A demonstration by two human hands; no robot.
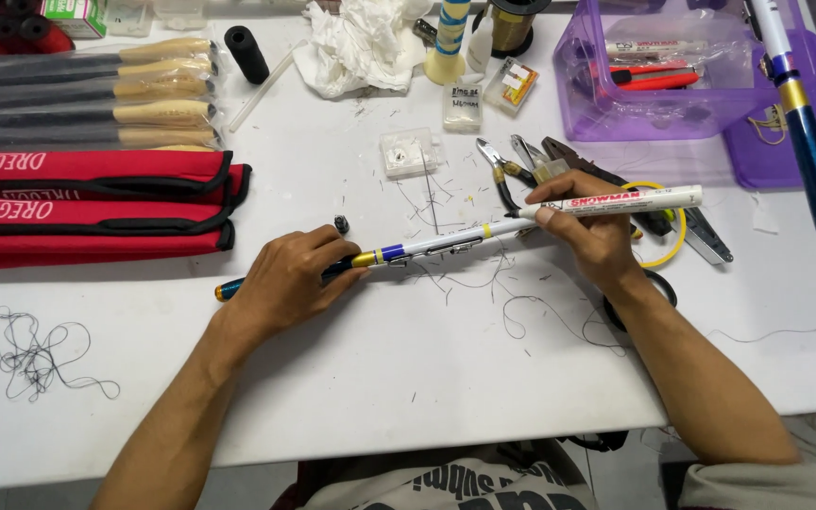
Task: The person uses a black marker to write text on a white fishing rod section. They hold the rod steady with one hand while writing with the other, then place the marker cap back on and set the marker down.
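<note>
My left hand [285, 279] grips a thin fishing rod section [427, 247], white with blue and gold bands, lying across the white table [408, 378]. Its dark blue butt end pokes out left of my fist. My right hand [589, 227] holds a white marker pen [616, 201] with its tip on the white part of the rod. A small metal guide sits on the rod between my hands.
Red fabric rod bags [87, 203] and wrapped cork-handled rods [96, 94] lie at left. Pliers and cutters [521, 170], a purple plastic box [654, 76], a blue rod section [814, 161], crumpled tissue [361, 42], thread scraps [40, 354] and a small clear box [408, 151] surround my hands.
</note>
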